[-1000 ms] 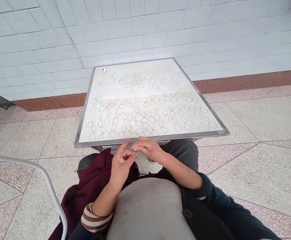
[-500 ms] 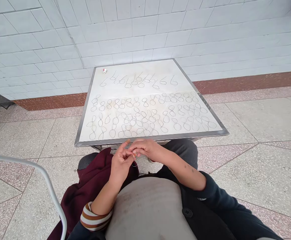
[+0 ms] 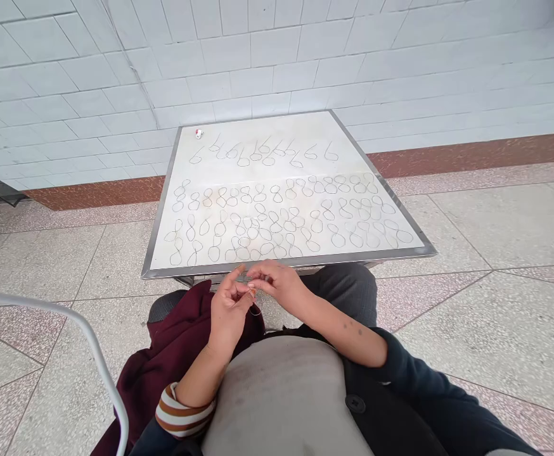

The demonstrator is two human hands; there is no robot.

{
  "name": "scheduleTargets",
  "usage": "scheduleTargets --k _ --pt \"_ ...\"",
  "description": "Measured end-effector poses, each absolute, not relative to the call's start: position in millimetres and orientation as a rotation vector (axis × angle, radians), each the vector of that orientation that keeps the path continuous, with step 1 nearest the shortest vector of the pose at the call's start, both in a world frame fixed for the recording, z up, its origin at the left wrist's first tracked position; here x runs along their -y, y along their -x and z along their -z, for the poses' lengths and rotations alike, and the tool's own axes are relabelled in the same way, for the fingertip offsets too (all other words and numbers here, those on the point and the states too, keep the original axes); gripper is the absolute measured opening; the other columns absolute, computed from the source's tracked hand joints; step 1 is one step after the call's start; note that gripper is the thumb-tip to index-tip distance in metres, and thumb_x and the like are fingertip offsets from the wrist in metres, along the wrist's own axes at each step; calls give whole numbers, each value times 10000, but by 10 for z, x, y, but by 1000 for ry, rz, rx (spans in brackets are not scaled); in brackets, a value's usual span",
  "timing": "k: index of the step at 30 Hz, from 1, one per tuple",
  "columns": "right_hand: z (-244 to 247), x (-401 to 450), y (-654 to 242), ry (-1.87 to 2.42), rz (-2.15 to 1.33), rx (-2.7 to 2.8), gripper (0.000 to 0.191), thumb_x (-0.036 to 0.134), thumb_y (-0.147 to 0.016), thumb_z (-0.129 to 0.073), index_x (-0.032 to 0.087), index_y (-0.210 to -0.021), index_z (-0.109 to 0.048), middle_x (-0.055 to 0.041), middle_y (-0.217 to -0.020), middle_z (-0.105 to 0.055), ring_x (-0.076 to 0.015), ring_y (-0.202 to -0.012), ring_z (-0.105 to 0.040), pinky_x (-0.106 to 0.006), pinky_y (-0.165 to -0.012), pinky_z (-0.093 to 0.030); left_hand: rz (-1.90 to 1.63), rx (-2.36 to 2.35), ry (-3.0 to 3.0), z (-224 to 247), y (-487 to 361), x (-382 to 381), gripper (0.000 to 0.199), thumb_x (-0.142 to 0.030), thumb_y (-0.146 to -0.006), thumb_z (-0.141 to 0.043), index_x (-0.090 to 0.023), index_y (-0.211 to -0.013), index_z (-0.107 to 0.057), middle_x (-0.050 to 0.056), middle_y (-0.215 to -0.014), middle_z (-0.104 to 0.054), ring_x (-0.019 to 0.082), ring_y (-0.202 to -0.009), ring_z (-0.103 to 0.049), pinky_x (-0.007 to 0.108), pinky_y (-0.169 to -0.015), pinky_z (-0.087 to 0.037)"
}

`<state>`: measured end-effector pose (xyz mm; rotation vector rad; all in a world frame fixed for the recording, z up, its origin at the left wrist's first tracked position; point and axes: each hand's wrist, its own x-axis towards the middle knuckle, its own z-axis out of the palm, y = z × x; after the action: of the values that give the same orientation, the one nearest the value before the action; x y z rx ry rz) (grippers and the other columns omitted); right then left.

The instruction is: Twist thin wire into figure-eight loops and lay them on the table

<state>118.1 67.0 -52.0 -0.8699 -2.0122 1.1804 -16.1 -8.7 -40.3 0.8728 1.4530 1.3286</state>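
Just in front of the table's near edge, my left hand [image 3: 230, 310] pinches a thin wire loop [image 3: 257, 312], with a small orange spot at the fingertips. My right hand [image 3: 273, 283] meets it from the right, its thumb and index finger bent around the same spot; what lies between them is too small to make out. Several thin wire figure-eights [image 3: 276, 197] lie in rows on the white tabletop [image 3: 258, 175]. Behind them are several wires with one loop and a straight tail [image 3: 330, 152].
A small white and red object [image 3: 199, 133] sits at the table's back left corner. The table's metal rim [image 3: 286, 261] faces my knees. A curved grey tube [image 3: 97, 345] stands at the left, and dark red cloth [image 3: 177, 342] covers my left leg.
My right hand's fingers have shifted slightly up and left, with the index finger more arched. My left hand has barely moved and keeps the wire loop.
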Motion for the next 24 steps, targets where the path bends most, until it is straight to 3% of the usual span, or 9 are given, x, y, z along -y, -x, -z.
scheduleTargets --k 4,9,17,21,24 --pt "578 -667 -1188 850 -1435 1838 151 333 -910 -568 219 -938 -665 -13 -864 -665 -118 -650 -592 -240 -553 -510 -1376 -1375 -775 378 157 80 540 -227 -755 -689 -185 -1277 -557 -24 -731 -628 129 -653 -588 275 -645 -532" --pt "602 -659 -1182 798 -1307 1888 172 311 -927 -552 246 -932 -711 -14 -846 -665 -105 -602 -551 -259 -595 -503 -1346 -1418 -861 363 169 100 556 -195 -749 -685 -202 -1291 -563 -35 -714 -602 107 -610 -555 230 -577 -510" --pt "656 -671 -1130 826 -1417 1816 214 359 -919 -549 238 -984 -714 -25 -883 -677 -95 -570 -548 -235 -517 -475 -1358 -1405 -785 420 164 96 579 -196 -719 -710 -203 -1281 -576 -38 -712 -613 111 -627 -566 226 -567 -507" --pt "666 -634 -1132 850 -1500 1738 269 371 -911 -552 240 -1133 -629 -13 -875 -649 -110 -640 -579 -241 -561 -502 -1450 -1317 -589 421 191 61 610 -210 -715 -738 -164 -1288 -533 -37 -709 -640 101 -620 -581 246 -630 -510" --pt "671 -579 -1136 865 -1532 1773 278 355 -866 -620 233 -1112 -571 1 -853 -643 -119 -665 -596 -247 -579 -512 -1528 -1294 -533 402 218 55 653 -209 -712 -751 -154 -1310 -493 -37 -712 -654 89 -600 -576 244 -648 -493"
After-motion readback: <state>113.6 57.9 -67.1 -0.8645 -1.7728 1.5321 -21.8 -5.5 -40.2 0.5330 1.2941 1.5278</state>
